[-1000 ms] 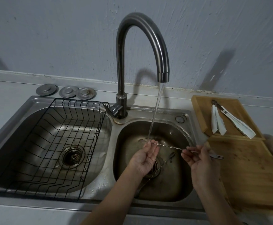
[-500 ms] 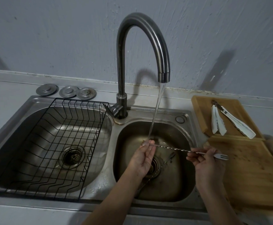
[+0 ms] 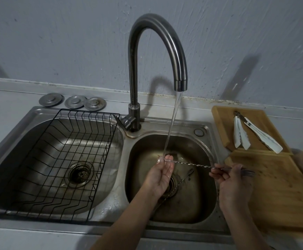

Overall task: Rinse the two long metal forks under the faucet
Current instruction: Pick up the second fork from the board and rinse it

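Observation:
A long metal fork point(image 3: 194, 164) with a twisted shaft lies level across the right sink basin point(image 3: 197, 210). My right hand point(image 3: 232, 179) pinches it near the pronged end, and the prongs stick out to the right of the fingers. My left hand point(image 3: 160, 175) cups the fork's far tip with the fingertips, right where the water stream point(image 3: 172, 127) from the curved faucet point(image 3: 157, 56) lands. A second long fork point(image 3: 183, 179) rests slanted in the bottom of the right basin, over the drain, partly hidden by my left hand and wrist.
A black wire rack point(image 3: 56, 165) fills the left basin. Three metal drain covers point(image 3: 73, 101) lie on the ledge behind it. On the right, wooden cutting boards point(image 3: 277, 192) hold white-tipped tongs point(image 3: 253, 134).
My right hand has drawn the fork a little to the right, so the stream now falls near its far tip. My left hand stayed under the water, fingers on the shaft.

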